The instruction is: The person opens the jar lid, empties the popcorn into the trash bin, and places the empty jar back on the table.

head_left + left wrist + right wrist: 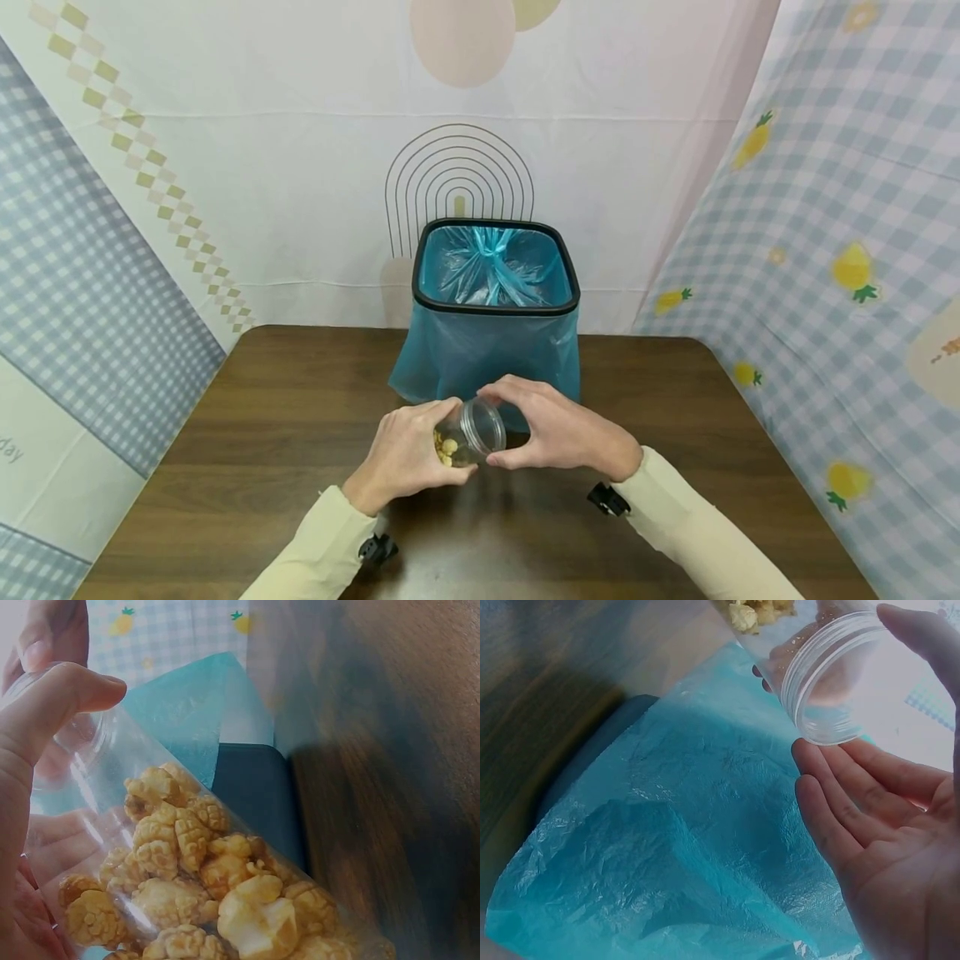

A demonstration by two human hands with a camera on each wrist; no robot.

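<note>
A clear plastic jar lies tilted in the air between both hands, its threaded mouth uncovered and facing right. Caramel popcorn is gathered toward the jar's bottom end. My left hand grips the body, thumb on one side and fingers wrapped round the other. At the mouth end, my right hand spans the rim, with the thumb at one edge and the fingertips at the opposite edge. Just behind the hands stands a bin with a black rim, lined with a blue plastic bag.
The bin stands near the back edge of the brown wooden table. Part of the bag hangs loosely down its outside. Behind is a white patterned cloth, with checked cloth along the right side.
</note>
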